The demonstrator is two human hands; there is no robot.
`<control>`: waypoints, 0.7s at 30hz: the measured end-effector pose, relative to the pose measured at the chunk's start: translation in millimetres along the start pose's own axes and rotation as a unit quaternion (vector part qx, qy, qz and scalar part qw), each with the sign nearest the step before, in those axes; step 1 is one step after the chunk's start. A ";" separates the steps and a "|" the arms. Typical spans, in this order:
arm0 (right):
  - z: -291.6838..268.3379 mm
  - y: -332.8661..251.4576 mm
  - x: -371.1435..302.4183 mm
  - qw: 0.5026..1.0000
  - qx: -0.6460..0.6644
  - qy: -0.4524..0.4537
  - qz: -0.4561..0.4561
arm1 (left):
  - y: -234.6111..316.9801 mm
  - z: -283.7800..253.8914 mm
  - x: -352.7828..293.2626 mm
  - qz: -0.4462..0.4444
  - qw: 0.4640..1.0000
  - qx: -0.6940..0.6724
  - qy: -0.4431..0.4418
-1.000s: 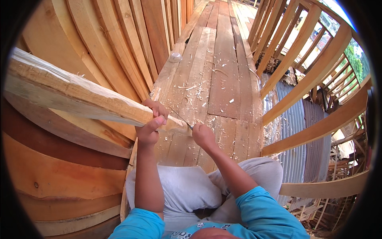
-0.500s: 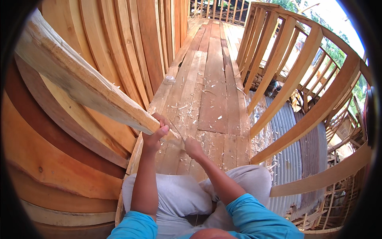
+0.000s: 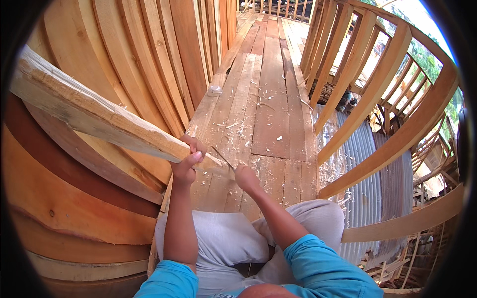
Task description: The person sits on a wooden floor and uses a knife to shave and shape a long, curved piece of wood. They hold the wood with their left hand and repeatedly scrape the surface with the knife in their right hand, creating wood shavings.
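A long, rough-edged timber beam (image 3: 99, 111) slants in from the upper left, its pale cut end lying just in front of my lap. My left hand (image 3: 188, 163) is wrapped round it close to that end, thumb on the near side. In my closed right hand (image 3: 246, 178) is a knife, its handle hidden by the fingers. The thin dark blade (image 3: 222, 156) points up and left, beside the beam's whittled tip. Whether blade and wood touch, I cannot tell.
Curled wood shavings (image 3: 243, 131) litter the plank floor (image 3: 273, 109). A small clear round object (image 3: 214, 90) sits by the left plank wall (image 3: 149, 64). Slatted railing (image 3: 370, 94) runs along the right, with corrugated metal sheeting (image 3: 365, 169) below it.
The gap between my hands has widened slightly, with the right hand and knife shifting right. The beam sits lower in view at its far end, and the view has tilted a little.
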State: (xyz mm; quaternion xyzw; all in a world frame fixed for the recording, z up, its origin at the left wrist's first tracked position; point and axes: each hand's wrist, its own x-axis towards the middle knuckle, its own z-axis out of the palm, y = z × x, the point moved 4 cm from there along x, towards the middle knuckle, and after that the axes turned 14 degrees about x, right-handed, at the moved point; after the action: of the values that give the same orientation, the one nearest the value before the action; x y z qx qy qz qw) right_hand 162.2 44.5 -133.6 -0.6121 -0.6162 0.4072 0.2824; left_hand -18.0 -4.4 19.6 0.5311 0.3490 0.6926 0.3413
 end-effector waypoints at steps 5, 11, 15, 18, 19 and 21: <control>-13.0 -60.7 -13.2 0.999 -0.022 -0.047 0.001 | 1.0 -11.6 -0.9 0.016 0.999 0.012 -0.031; -7.4 -14.4 6.2 1.000 -0.008 0.005 0.027 | -1.8 11.8 0.5 0.012 0.999 0.011 -0.040; -17.0 -50.6 -12.8 0.998 -0.059 -0.002 -0.012 | -0.7 4.4 -5.2 0.007 0.999 0.025 -0.044; -15.9 -38.4 -12.8 0.997 -0.077 -0.004 -0.011 | -3.0 7.9 -5.5 0.007 0.999 0.024 -0.041; -15.3 -40.9 -10.6 0.997 -0.077 -0.004 -0.009 | -1.8 7.4 -2.9 0.012 0.999 0.025 -0.042; -22.7 -53.2 -14.8 0.998 -0.040 0.020 -0.043 | -0.1 9.3 -4.4 0.017 0.999 0.009 -0.042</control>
State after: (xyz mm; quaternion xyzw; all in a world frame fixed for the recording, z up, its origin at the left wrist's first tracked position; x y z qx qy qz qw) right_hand 155.0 37.8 -74.8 -0.6039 -0.6519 0.3577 0.2870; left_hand -8.1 -7.0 19.1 0.5685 0.3312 0.6725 0.3389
